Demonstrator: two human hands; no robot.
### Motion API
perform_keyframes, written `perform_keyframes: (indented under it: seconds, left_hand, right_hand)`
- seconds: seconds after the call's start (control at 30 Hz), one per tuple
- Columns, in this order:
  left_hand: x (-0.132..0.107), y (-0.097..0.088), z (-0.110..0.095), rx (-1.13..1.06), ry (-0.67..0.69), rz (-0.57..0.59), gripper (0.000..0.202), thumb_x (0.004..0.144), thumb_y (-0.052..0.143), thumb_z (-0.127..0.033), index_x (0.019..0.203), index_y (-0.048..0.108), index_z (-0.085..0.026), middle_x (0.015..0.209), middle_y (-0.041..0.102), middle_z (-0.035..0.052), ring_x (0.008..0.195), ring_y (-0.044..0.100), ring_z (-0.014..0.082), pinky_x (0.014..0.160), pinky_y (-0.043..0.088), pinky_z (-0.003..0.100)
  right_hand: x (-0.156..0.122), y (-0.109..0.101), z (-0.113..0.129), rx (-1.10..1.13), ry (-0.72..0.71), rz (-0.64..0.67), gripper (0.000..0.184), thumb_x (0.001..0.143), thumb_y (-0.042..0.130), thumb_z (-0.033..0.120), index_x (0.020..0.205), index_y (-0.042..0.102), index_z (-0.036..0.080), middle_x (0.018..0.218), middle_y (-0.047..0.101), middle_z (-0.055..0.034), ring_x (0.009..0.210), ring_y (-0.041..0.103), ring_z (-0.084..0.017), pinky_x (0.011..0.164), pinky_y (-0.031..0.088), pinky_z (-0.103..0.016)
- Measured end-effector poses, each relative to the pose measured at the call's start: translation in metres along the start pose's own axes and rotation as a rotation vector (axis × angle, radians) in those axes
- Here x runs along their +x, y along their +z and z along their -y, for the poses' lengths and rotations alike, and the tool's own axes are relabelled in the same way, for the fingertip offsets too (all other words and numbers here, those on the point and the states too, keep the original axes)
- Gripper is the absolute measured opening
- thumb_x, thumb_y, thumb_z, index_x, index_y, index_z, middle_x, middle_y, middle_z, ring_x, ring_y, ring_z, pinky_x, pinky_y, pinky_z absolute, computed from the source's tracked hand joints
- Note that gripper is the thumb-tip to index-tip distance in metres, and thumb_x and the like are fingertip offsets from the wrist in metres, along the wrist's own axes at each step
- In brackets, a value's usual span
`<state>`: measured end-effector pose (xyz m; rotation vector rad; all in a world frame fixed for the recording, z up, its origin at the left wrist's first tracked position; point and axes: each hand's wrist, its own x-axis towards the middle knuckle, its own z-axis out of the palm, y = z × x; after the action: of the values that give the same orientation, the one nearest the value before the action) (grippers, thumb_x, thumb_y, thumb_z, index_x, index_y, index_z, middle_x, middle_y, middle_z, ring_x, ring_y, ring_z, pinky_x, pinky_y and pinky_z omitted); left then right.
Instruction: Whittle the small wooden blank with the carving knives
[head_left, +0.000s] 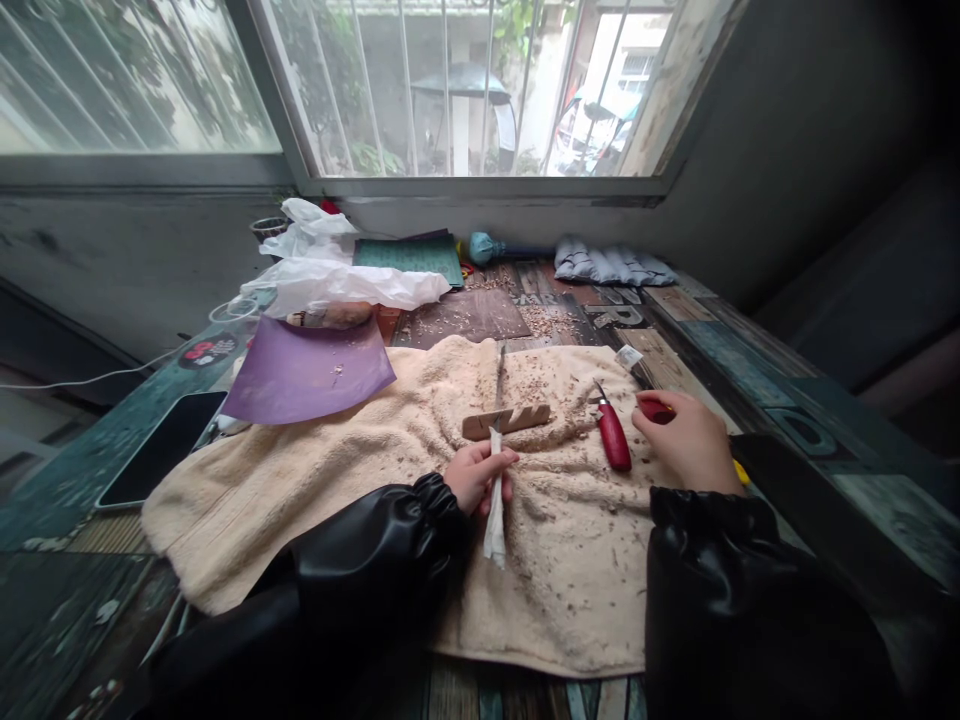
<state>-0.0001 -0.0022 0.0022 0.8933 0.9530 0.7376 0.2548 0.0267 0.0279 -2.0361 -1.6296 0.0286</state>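
My left hand (481, 478) is closed round the white-wrapped handle (495, 530) of a thin tool. Its narrow dark blade (501, 375) points away from me, passing over a flat brown wooden piece (480, 425) with slots along one edge; whether they touch I cannot tell. My right hand (686, 440) is at the right edge of a beige towel (405, 470), fingers closed on a red handle (655, 410) whose other end is hidden. Left of that hand lies a carving knife (615, 437) with a red handle and short blade. Wood shavings dot the towel.
A purple sheet (315, 370) and a dark-screened tablet (161, 450) lie at the left. Behind are a white plastic bag (352, 282), a green mat (411, 260) and a grey padded bundle (611, 264). Shavings cover a brown board (465, 315) below the barred window (472, 90).
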Motion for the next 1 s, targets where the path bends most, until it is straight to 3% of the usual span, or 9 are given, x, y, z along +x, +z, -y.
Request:
perform_keyframes:
  seconds: [0.1,0.2,0.3,0.4,0.53,0.67,0.83,1.0]
  left_hand:
    - [0.0,0.0,-0.001,0.006,-0.008,0.0,0.035,0.062,0.058,-0.043,0.077,0.048,-0.013,0.039,0.053,-0.0045,0.019,0.031,0.0036,0.022,0.017,0.014]
    - [-0.001,0.0,-0.001,0.011,-0.009,-0.004,0.035,0.063,0.058,-0.043,0.077,0.048,-0.013,0.039,0.052,-0.0045,0.019,0.031,0.0035,0.022,0.016,0.014]
    - [0.0,0.0,-0.001,0.007,-0.009,0.0,0.034,0.063,0.057,-0.042,0.077,0.048,-0.013,0.038,0.052,-0.0046,0.019,0.031,0.0039,0.022,0.017,0.014]
    - [-0.001,0.001,-0.002,0.009,-0.011,0.001,0.033,0.064,0.057,-0.041,0.077,0.048,-0.013,0.038,0.052,-0.0046,0.019,0.032,0.0039,0.022,0.016,0.014]
    - [-0.001,0.001,-0.003,0.016,-0.013,-0.002,0.032,0.063,0.057,-0.041,0.077,0.048,-0.013,0.039,0.053,-0.0046,0.019,0.031,0.0037,0.022,0.016,0.014]
    - [-0.002,0.001,-0.004,0.016,-0.018,0.007,0.033,0.062,0.058,-0.041,0.076,0.048,-0.013,0.038,0.052,-0.0046,0.019,0.032,0.004,0.022,0.017,0.015]
    - [-0.001,0.002,-0.004,0.011,-0.014,0.003,0.033,0.062,0.058,-0.041,0.075,0.047,-0.013,0.038,0.052,-0.0046,0.019,0.031,0.0037,0.023,0.016,0.015]
    - [-0.001,0.001,-0.002,0.008,-0.008,-0.003,0.032,0.063,0.057,-0.041,0.076,0.047,-0.013,0.039,0.052,-0.0047,0.019,0.031,0.0036,0.023,0.017,0.014]
  right_hand:
    - [-0.001,-0.007,0.0,-0.042,0.003,0.133,0.031,0.061,0.055,0.037,0.083,0.063,0.016,0.085,0.061,-0.0072,0.074,0.055,-0.021,0.065,0.04,-0.03]
    - [-0.001,-0.013,0.001,-0.093,0.047,0.256,0.023,0.059,0.057,0.035,0.072,0.063,0.017,0.07,0.062,-0.0057,0.065,0.055,-0.02,0.056,0.039,-0.029]
    - [-0.001,-0.013,0.006,-0.078,0.067,0.198,0.021,0.061,0.055,0.032,0.074,0.064,0.018,0.066,0.062,-0.0048,0.058,0.054,-0.018,0.052,0.037,-0.027]
    - [-0.004,-0.008,0.019,0.05,-0.077,0.135,0.019,0.066,0.053,0.03,0.077,0.064,0.019,0.073,0.063,-0.0046,0.064,0.055,-0.017,0.057,0.039,-0.027]
    - [-0.011,0.009,0.038,0.176,-0.341,0.236,0.015,0.07,0.052,0.028,0.075,0.064,0.02,0.077,0.061,-0.0027,0.071,0.054,-0.016,0.066,0.04,-0.028]
    - [-0.014,0.025,0.045,0.188,-0.495,0.291,0.012,0.073,0.053,0.027,0.076,0.063,0.022,0.076,0.06,-0.0028,0.077,0.052,-0.017,0.071,0.04,-0.03]
    - [-0.015,0.03,0.045,0.177,-0.543,0.338,0.01,0.073,0.053,0.025,0.071,0.063,0.021,0.075,0.059,-0.0023,0.077,0.05,-0.016,0.073,0.039,-0.03]
    - [-0.016,0.022,0.05,0.261,-0.442,0.343,0.012,0.073,0.051,0.027,0.071,0.061,0.02,0.074,0.06,-0.002,0.074,0.052,-0.016,0.07,0.04,-0.029]
